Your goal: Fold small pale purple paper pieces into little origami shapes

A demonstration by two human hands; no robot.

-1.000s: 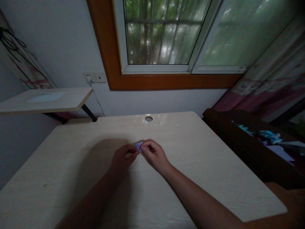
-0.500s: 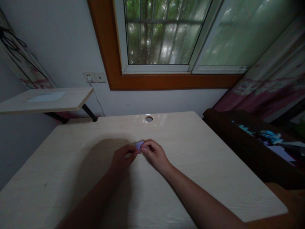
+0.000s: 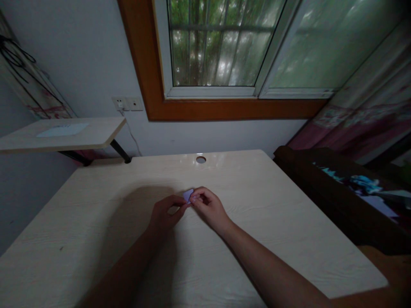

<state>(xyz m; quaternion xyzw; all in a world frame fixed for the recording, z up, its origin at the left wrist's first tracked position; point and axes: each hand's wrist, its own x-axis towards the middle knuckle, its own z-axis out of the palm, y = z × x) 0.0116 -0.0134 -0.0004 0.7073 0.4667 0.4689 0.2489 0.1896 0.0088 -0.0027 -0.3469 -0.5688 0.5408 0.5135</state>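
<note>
A small piece of purple paper [image 3: 188, 195] is held between my two hands, just above or on the pale wooden desk [image 3: 257, 192]. My left hand [image 3: 165, 210] pinches its lower left edge between thumb and forefinger. From the other side, my right hand [image 3: 209, 207] grips it with bent fingers and thumb. The fingertips of both hands nearly meet at its lower edge. Part of the paper is hidden behind the right fingers, and its exact folded shape is too small to make out.
A raised shelf [image 3: 105, 134] on black legs stands at the desk's back left, with a pale sheet [image 3: 62, 130] on it. A round cable hole [image 3: 201, 160] lies near the back edge. Right of the desk is dark furniture [image 3: 321, 188] with a blue cloth-like item [image 3: 365, 184].
Both hands stay in nearly the same place. The fingers have shifted very slightly, and a little more of the purple paper shows between them.
</note>
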